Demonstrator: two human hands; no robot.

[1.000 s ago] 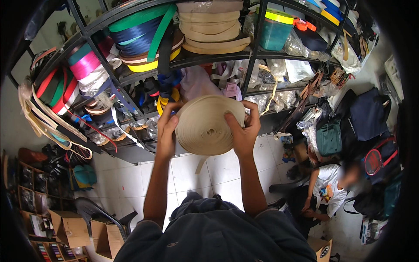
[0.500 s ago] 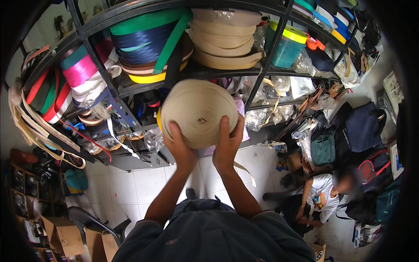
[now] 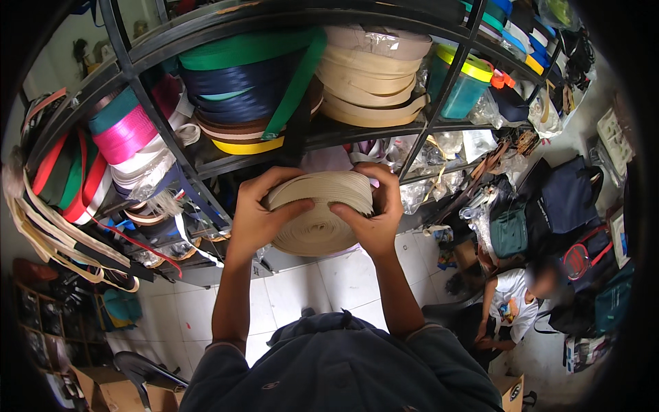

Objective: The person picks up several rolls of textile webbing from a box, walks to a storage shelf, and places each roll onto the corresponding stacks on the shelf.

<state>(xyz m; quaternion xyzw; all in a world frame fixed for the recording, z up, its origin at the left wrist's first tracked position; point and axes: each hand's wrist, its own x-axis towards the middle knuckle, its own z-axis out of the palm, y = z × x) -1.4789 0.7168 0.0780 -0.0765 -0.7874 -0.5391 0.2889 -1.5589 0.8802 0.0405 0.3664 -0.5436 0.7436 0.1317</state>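
Note:
Between my two hands I hold a wide roll of beige webbing (image 3: 319,230), tilted so its flat wound face and part of its rim show. My left hand (image 3: 257,209) grips the left side, thumb pressed on the face. My right hand (image 3: 381,206) grips the right side the same way. The hidden fingertips of both hands curl round the back of the roll. Just beyond it, on the black shelf, stand a stack of beige webbing rolls (image 3: 371,82) and a stack of navy rolls (image 3: 233,79) with a green roll (image 3: 226,51) on top.
The black metal shelf frame (image 3: 439,96) spans the far side. Loose strap ends (image 3: 62,230) hang at the left. A teal tub (image 3: 460,89) stands on the shelf. Bags (image 3: 570,196) pile up at the right, where a person (image 3: 508,309) sits. Cardboard boxes (image 3: 110,388) are at lower left.
The beige roll has been tipped, so its rim now shows at the top. My hands have shifted to grip it from the sides, thumbs on its face. The shelf view has moved slightly.

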